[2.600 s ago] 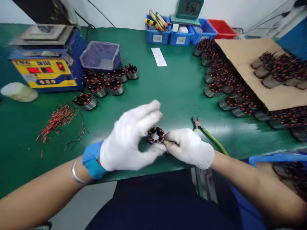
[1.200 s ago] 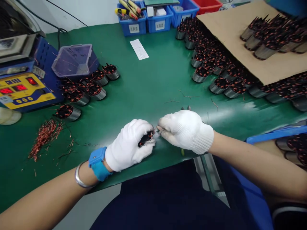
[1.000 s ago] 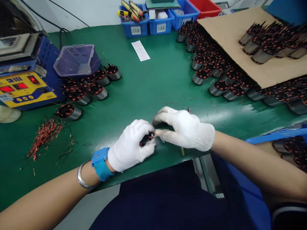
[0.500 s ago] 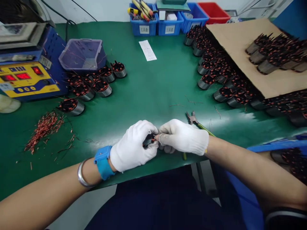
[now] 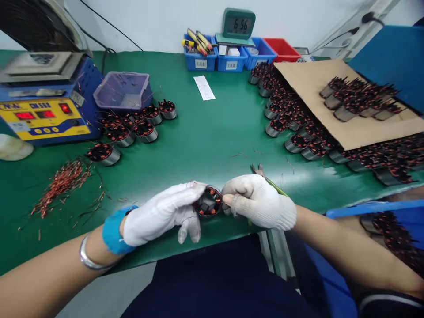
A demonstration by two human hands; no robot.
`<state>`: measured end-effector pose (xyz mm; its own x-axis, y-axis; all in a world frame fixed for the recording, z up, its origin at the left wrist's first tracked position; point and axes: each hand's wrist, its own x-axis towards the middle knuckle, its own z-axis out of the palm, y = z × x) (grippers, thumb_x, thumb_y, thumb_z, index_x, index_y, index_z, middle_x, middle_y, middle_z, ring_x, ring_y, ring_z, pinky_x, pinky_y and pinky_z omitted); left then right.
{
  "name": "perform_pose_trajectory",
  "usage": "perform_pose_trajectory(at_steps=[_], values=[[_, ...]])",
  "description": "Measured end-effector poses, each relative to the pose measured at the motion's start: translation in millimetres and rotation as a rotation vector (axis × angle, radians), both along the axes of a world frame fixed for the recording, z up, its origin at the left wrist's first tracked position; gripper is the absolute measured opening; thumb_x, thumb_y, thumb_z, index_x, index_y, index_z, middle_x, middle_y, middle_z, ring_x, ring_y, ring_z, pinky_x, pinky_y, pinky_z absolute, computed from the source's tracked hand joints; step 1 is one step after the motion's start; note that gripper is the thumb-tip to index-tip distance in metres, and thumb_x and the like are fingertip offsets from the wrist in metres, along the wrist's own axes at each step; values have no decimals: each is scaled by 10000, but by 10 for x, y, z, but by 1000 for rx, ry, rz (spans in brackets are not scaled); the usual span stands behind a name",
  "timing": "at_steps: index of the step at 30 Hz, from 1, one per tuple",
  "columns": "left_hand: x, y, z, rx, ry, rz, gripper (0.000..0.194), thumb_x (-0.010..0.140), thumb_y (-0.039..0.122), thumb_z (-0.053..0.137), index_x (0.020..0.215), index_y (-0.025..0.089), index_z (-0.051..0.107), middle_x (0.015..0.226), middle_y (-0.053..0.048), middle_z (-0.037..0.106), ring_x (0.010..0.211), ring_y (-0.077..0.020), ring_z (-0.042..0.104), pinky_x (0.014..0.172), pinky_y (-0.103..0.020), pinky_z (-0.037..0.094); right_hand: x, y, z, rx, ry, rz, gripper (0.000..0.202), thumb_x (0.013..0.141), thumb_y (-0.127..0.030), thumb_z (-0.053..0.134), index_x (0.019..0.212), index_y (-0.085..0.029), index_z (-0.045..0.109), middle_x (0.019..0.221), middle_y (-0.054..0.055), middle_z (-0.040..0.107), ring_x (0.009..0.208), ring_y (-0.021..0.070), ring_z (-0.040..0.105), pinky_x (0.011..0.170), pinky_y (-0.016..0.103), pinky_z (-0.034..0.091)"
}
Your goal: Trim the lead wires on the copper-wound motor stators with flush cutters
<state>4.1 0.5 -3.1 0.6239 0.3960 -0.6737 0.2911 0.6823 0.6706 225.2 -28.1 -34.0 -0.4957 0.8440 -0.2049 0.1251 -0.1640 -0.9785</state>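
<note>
A motor stator [image 5: 209, 201], a steel ring with copper windings and dark insulation, sits near the table's front edge between my gloved hands. My left hand [image 5: 168, 212] lies along its left side, fingers stretched out and thumb apart, fingertips at the upper rim. At the right rim, my right hand [image 5: 255, 199] is closed in a pinch, its bare thumb tip and fingers pressed together; what they pinch is hidden. Behind the right hand lie side cutters [image 5: 270, 180] with green handles, partly covered by the glove.
Finished-looking rows of stators [image 5: 291, 106] stand at right, more on cardboard [image 5: 318, 101]. Others stand at left by a purple bin [image 5: 122, 90] and a blue-yellow machine [image 5: 49, 115]. Copper clippings [image 5: 64, 183] lie front left. Blue tool bins [image 5: 200, 62] and a clock [image 5: 238, 23] are behind.
My left hand has loosened from its curled grip on the stator, its fingers now straightened and the ring showing. The right hand stays pinched at the rim. The view has tilted up slightly.
</note>
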Motion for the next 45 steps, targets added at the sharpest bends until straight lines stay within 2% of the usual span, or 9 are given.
perform_pose_trajectory(at_steps=[11,16,19,21,25,30,37,42,45], values=[[-74,-170,-10,1806,-186,-360,226,742,331,716,883,221,577,1359,-119,486,1190,-293,528,951,-475,527,-36,-91,-25,-396,334,-115,369,739,-476,679,630,-149,547,521,-6,570,377,64,466,362,168,382],[-45,-72,-25,878,78,258,343,915,521,442,922,207,580,1239,-133,590,950,-262,665,792,-489,579,46,-92,22,-171,163,-89,346,811,-427,605,612,-147,568,551,14,572,433,83,496,400,189,401],[30,-37,1,-47,-50,-1,610,887,684,299,1047,169,584,960,-149,682,593,-231,676,484,-369,556,53,-84,25,-6,66,-60,289,821,-345,592,613,-145,587,548,7,555,464,83,496,429,191,390],[64,-54,39,-160,-100,-45,475,878,585,453,1108,183,557,890,-116,682,568,-219,671,414,-298,508,24,-87,-3,-70,81,-57,289,809,-354,610,611,-145,581,547,5,559,454,78,490,421,185,385],[44,-133,108,523,-76,73,466,782,205,638,1220,243,483,1113,-115,643,937,-247,689,706,-374,604,-66,-108,-110,-409,300,-148,375,733,-485,691,630,-162,530,525,-6,574,372,70,453,345,175,372],[-41,-160,114,1570,-239,-337,229,701,215,729,851,221,556,1259,-116,580,1120,-278,609,957,-444,533,-69,-137,-117,-457,402,-115,398,723,-481,720,609,-157,520,484,-19,551,341,62,438,327,163,354],[83,-141,1,1197,165,-132,491,779,352,657,1207,202,468,1101,-106,648,889,-216,676,750,-368,585,-87,-171,-73,-324,270,-122,367,756,-447,693,606,-135,570,532,6,575,398,65,472,375,171,373],[4,-51,-176,1951,200,-247,350,796,241,640,1129,229,533,1147,-123,665,928,-243,664,798,-411,532,-238,-213,-211,-508,443,-168,472,721,-581,655,577,-186,440,439,-40,490,289,59,357,288,182,290],[-27,-53,-233,1888,228,-163,410,782,245,658,1158,198,502,1138,-142,655,962,-235,654,790,-373,534,-135,-158,-179,-142,173,-108,371,868,-505,510,717,-168,548,591,20,603,431,110,527,422,239,454]])
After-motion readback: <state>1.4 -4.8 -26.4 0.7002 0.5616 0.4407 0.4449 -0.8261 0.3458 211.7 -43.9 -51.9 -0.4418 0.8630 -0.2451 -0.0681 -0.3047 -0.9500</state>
